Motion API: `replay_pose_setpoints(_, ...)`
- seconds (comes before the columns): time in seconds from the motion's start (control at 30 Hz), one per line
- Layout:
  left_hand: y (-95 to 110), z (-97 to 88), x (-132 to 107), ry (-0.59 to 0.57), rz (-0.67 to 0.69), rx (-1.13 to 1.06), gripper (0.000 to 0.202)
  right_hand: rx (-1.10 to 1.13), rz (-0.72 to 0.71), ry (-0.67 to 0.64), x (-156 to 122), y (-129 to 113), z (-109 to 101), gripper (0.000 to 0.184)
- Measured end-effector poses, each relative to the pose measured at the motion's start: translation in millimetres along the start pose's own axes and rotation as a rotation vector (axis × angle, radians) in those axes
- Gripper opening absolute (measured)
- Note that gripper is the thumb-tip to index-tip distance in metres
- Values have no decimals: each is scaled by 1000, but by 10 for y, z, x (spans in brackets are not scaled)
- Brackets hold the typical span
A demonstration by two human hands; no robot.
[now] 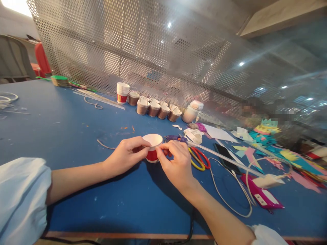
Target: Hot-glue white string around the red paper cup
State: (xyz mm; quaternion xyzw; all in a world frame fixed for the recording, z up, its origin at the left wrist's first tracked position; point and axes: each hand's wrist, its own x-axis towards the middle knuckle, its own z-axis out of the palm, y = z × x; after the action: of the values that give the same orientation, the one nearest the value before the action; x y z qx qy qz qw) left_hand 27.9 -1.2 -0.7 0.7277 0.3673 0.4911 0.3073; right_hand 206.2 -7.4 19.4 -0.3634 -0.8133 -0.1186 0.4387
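Observation:
A small white and red paper cup (152, 156) stands upright on the blue table between my hands. My left hand (130, 149) is closed in a pinch at the near side of its rim, where a thin pale cord seems to lie. More cord (105, 145) trails on the table behind that hand. From the other side, my right hand (176, 158) pinches the rim with thumb and forefinger, its other fingers curled beside the cup. Just behind the right hand lies a dark blue glue gun (176, 138) with a long translucent stick (222, 156).
Behind stand stacked paper cups (123, 93), several brown-wrapped cups (154, 109) and a jar (192, 112). Right of my hand are scissors (201, 158), a phone (226, 158), a white cable (217, 194), a magenta packet (263, 195) and coloured paper scraps (250, 154). Perforated metal screen (143, 44) borders the table.

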Motion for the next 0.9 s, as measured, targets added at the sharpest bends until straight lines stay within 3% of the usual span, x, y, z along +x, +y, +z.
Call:
replay_pose_setpoints(0.43,-1,-15,-3,-12,44,46,18,-29,40,-1,-8,68,-36,17)
replay_pose_setpoints(0.9,84,-74,14,-67,-59,-45,25,-25,80,-22,-23,106,-51,18)
